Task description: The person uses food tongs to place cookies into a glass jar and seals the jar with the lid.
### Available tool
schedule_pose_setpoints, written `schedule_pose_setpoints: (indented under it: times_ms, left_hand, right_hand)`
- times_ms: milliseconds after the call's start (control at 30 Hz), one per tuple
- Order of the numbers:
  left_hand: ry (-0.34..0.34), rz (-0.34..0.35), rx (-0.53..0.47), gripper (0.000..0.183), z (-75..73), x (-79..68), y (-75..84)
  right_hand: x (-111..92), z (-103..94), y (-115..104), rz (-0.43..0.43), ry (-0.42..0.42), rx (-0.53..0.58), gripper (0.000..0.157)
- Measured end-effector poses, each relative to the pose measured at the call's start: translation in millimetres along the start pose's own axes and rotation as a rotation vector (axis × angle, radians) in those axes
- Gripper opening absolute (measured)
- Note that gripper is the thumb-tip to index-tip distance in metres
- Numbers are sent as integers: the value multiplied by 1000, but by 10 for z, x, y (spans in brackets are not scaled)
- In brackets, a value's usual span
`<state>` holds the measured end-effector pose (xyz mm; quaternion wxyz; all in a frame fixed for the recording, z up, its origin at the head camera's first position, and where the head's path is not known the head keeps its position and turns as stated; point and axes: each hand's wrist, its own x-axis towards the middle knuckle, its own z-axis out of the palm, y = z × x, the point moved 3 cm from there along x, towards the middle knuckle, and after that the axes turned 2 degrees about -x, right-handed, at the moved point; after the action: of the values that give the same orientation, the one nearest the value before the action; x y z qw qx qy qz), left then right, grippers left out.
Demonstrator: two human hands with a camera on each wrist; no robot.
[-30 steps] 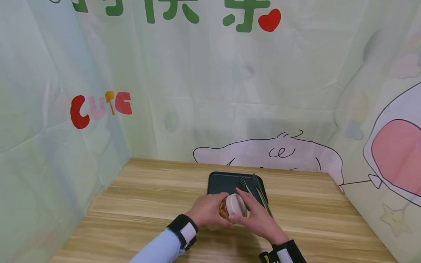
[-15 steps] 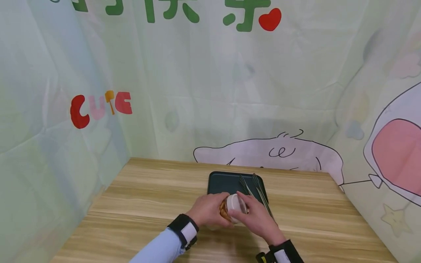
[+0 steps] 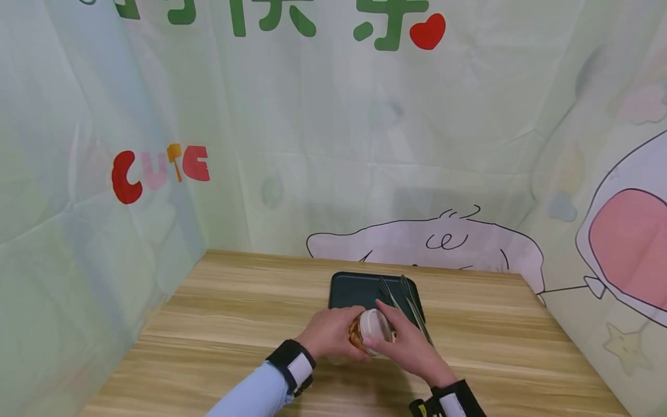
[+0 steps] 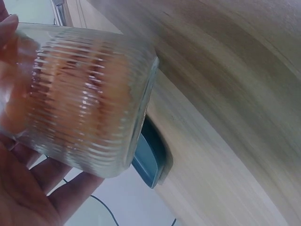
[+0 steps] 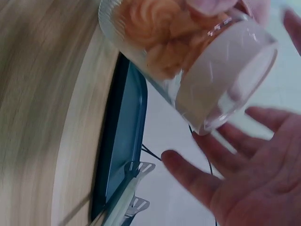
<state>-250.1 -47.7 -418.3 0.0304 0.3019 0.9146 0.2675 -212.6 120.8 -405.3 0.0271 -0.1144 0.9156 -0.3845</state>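
Note:
A clear ribbed glass jar (image 4: pixel 89 94) of swirled orange-brown cookies (image 5: pixel 171 40) leans over the table, its white lid (image 3: pixel 374 327) turned to the right. My left hand (image 3: pixel 330 333) grips the jar's body, with the thumb across the near side and the fingers beneath in the left wrist view. Around the lid, my right hand (image 3: pixel 411 347) spreads its thumb and fingers. In the right wrist view those fingers are loosely bent; one fingertip lies at the lid's edge, while the thumb looks apart from it. The jar's base is hidden in the head view.
Behind the hands a dark tray (image 3: pixel 354 288) lies on the wooden table (image 3: pixel 234 307). Two metal forks (image 3: pixel 388 291) lie over its right side, handles toward me. A printed cloth backdrop (image 3: pixel 323 145) closes off the back and sides.
My right hand turned a little around the lid half a second ago, and is now back near its earlier pose. The left hand and jar have barely moved.

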Motion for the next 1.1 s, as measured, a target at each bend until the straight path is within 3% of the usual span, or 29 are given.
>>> schedule_pose_setpoints:
  times_ms: [133, 233, 400, 733, 867, 1100]
  left_hand:
    - [-9, -13, 11, 73, 5, 8, -10]
    - [-14, -13, 7, 73, 18, 16, -25]
    - [-4, 5, -8, 69, 22, 23, -30]
    - [-5, 4, -19, 69, 23, 30, -20]
    - [-6, 4, -17, 70, 25, 30, -19]
    - [-8, -3, -10, 74, 25, 23, -42]
  right_hand:
    - [-6, -13, 14, -76, -43, 17, 83]
    - [3, -15, 12, -71, -40, 9, 79]
    - [24, -14, -6, 15, -5, -20, 75]
    - [28, -9, -70, 160, 31, -88, 84]
    - [19, -15, -62, 131, 22, -89, 85]
    - [18, -35, 17, 11, -40, 25, 86]
